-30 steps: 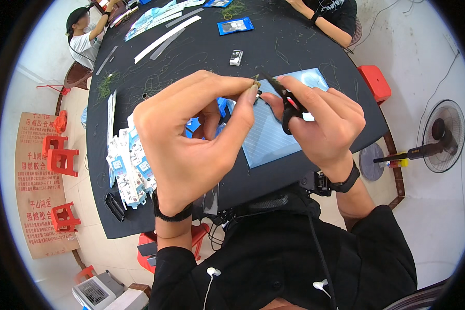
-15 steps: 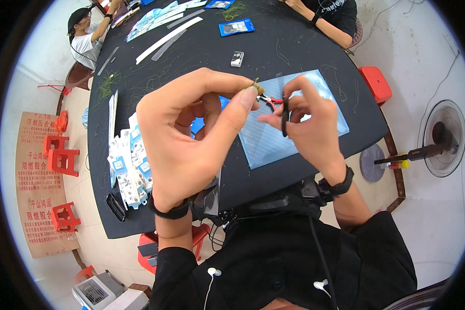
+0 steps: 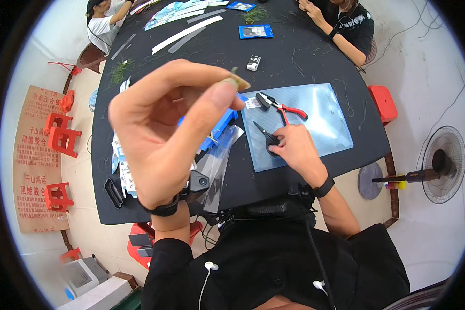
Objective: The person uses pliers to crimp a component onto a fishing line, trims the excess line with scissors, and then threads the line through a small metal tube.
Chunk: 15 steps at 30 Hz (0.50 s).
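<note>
My left hand (image 3: pixel 165 119) is raised over the table, thumb and forefinger pinched on a small olive-brown piece (image 3: pixel 241 81) with a green tip. Most of that piece is hidden by the fingers. Lower and to the right, my right hand (image 3: pixel 300 147) has its fingers closed at the handles of black scissors (image 3: pixel 266 135), whose blades point up and left. The scissors are at a translucent light-blue sheet (image 3: pixel 325 134). Beyond them, pliers with red and black handles (image 3: pixel 289 109) lie on the same sheet, beside a dark clip-like tool (image 3: pixel 264 101).
Blue packaging (image 3: pixel 219 126) and a clear plastic sleeve (image 3: pixel 217 170) lie beneath my left hand. A small black-and-white box (image 3: pixel 253 63) and a blue packet (image 3: pixel 256 31) sit farther back. Two people are at the far side. A fan (image 3: pixel 442 157) stands at right.
My right hand has come down from beside the left hand to the light-blue sheet, with the scissors. The left hand has shifted left in view, still pinching the small piece.
</note>
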Each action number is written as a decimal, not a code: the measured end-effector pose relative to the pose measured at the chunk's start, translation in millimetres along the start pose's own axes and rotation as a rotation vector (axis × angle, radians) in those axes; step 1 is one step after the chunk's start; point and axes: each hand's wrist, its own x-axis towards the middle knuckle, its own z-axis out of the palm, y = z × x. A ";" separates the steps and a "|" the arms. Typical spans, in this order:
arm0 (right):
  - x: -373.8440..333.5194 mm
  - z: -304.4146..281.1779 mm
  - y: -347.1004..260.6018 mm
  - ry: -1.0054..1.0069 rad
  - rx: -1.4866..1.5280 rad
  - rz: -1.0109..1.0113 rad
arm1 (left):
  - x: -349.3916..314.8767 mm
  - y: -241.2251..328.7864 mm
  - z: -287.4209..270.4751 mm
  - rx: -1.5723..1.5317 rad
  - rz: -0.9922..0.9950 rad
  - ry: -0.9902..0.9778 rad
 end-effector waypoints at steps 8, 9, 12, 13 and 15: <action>-45.1 -100.6 -100.2 -0.161 1.190 -0.507 | -2.3 5.5 -35.3 0.147 0.111 0.288; -47.7 -108.1 -110.7 -0.222 1.299 -0.622 | -2.2 3.6 -39.0 0.153 0.122 0.302; -52.9 -120.0 -128.7 -0.557 1.462 -0.623 | -1.3 -4.1 -48.2 0.074 0.182 0.293; -53.5 -120.1 -131.6 -0.583 1.458 -0.627 | -1.7 -5.2 -50.8 0.074 0.182 0.284; -52.8 -119.9 -132.4 -0.569 1.439 -0.647 | -1.9 -6.4 -54.6 0.106 0.167 0.249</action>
